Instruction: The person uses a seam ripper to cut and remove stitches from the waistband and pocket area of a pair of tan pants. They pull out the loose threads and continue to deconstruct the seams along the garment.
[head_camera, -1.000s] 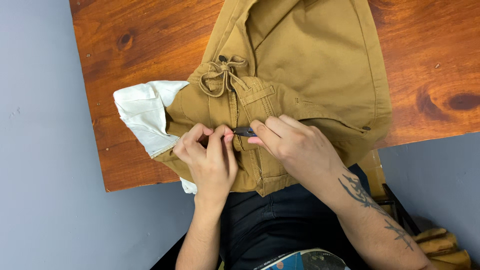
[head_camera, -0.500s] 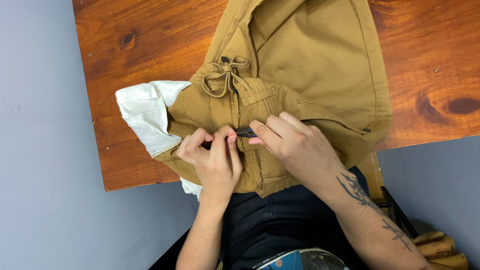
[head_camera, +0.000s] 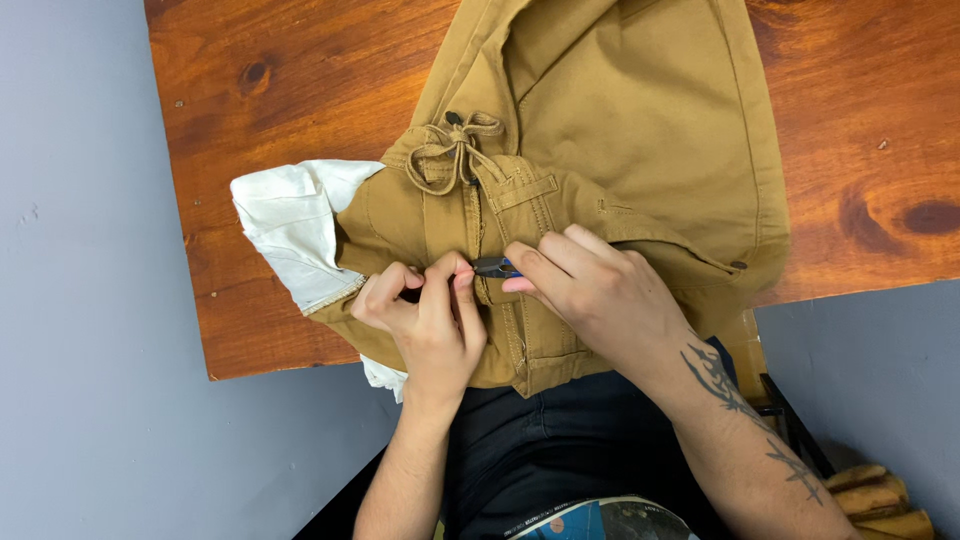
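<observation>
A pair of tan trousers (head_camera: 640, 140) lies on a brown wooden table (head_camera: 300, 90), waistband toward me, with a knotted drawstring (head_camera: 455, 150) at the waist and a white pocket lining (head_camera: 295, 225) turned out at the left. My left hand (head_camera: 425, 320) pinches the fabric at the fly. My right hand (head_camera: 600, 290) holds a small dark blue-handled tool (head_camera: 495, 267) whose tip meets the cloth between both hands. What kind of tool it is I cannot tell.
The table's near edge runs just below my hands, and its left edge borders a grey floor (head_camera: 90, 350). A dark garment covers my lap (head_camera: 560, 440). Some yellowish wooden pieces (head_camera: 880, 495) lie at the lower right.
Almost nothing has changed; both hands stay on the fly area with the tool between them, with only slight finger shifts.
</observation>
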